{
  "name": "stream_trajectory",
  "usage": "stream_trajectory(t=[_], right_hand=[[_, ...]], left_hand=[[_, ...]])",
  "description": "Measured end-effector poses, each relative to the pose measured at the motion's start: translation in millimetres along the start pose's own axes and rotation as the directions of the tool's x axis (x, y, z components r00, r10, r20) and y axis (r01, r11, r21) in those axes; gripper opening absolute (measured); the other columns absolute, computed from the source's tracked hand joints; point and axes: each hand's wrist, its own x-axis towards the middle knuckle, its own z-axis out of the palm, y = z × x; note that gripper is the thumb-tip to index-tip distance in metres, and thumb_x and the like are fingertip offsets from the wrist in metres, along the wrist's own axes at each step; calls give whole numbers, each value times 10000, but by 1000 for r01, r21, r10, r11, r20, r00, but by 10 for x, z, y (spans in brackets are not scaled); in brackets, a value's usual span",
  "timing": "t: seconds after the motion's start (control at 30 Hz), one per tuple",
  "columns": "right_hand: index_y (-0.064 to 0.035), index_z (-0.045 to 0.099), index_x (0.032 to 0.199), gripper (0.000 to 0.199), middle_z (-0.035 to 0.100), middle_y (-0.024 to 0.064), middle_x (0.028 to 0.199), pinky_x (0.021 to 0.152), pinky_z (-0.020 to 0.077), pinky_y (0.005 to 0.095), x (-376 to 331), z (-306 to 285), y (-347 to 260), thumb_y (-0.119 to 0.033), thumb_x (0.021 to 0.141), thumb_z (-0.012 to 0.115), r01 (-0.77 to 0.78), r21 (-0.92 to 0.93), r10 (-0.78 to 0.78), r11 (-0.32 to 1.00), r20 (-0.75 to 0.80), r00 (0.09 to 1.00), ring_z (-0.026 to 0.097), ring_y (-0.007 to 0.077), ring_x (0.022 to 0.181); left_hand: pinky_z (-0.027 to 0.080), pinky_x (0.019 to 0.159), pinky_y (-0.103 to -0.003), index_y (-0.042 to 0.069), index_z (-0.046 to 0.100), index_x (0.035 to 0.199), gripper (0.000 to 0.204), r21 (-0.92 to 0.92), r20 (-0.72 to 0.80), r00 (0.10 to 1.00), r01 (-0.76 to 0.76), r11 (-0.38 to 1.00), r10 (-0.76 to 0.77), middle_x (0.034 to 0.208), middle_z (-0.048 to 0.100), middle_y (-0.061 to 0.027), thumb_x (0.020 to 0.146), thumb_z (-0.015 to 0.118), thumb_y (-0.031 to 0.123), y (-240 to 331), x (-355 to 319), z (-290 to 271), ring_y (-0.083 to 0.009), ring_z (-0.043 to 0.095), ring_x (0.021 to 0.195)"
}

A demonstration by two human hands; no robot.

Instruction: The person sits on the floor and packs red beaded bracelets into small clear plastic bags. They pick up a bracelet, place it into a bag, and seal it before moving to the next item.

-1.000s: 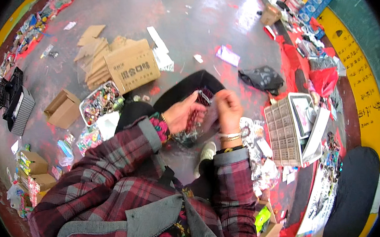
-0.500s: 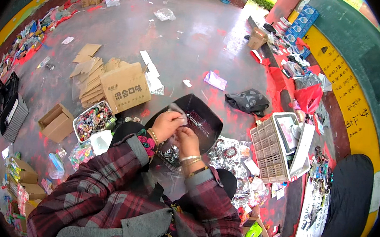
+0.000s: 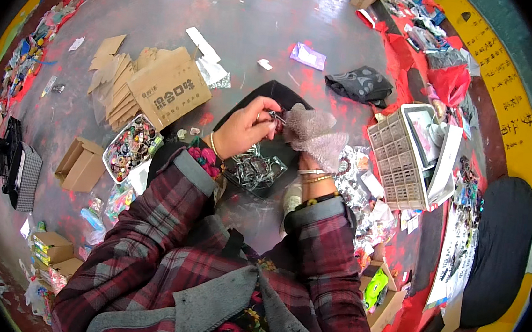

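Note:
My left hand pinches a small dark, shiny metal piece between thumb and fingers. A fuzzy grey cloth drapes over my right hand, hiding most of its fingers, and its edge meets the metal piece. Both hands hover over a black open box. Inside the box, below my left hand, lies a heap of shiny silvery pieces in clear wrapping.
A white basket of small colourful items and flattened cardboard are at left. On the right stand a beige plastic crate, silvery packets and a dark patterned bag. A light shoe shows below my right hand.
My hands, close together before, have moved apart, the right one going up and to the right. The grey cloth now covers my right hand. The view has tilted downward.

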Motion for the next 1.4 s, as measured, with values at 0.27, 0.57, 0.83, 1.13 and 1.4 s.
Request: stream_trajectory(t=[0.27,0.57,0.83,1.13,1.4], right_hand=[[-17,563,894,196,583,146,891,715,452,401,-6,-678,-668,-81,715,518,533,-75,-524,843,116,844,567,323,812],[-36,533,970,151,593,41,745,568,452,242,-116,-434,-574,-119,845,516,-237,632,-175,738,517,838,565,102,661],[-53,564,789,126,594,133,739,570,430,379,-97,-488,-519,-142,701,579,306,-234,-302,923,53,952,574,314,676],[-65,566,860,166,589,149,738,696,419,387,-55,-767,-668,-124,706,592,302,-147,-283,942,136,949,581,311,752],[-74,579,842,165,610,146,780,591,459,385,-156,-517,-566,-215,760,554,38,78,-60,996,290,955,595,325,720]], left_hand=[[316,510,-162,80,316,1240,323,-123,95,990,117,986,-105,726,482,0,925,377,122,48,76,-4,-32,385,580],[362,463,-207,78,298,1337,400,-553,12,960,240,798,-280,876,523,-13,944,324,145,70,37,176,-71,458,568],[426,791,-277,45,368,1256,340,-627,69,944,292,722,-322,955,525,-27,933,391,149,-47,83,230,-117,506,853],[403,716,-233,47,406,1133,234,-425,-31,988,125,896,-153,898,506,-22,920,434,140,-150,73,175,-87,468,792],[406,633,-191,46,381,1122,237,-207,-25,987,149,967,-157,844,470,9,923,424,167,-156,54,198,-46,451,701]])
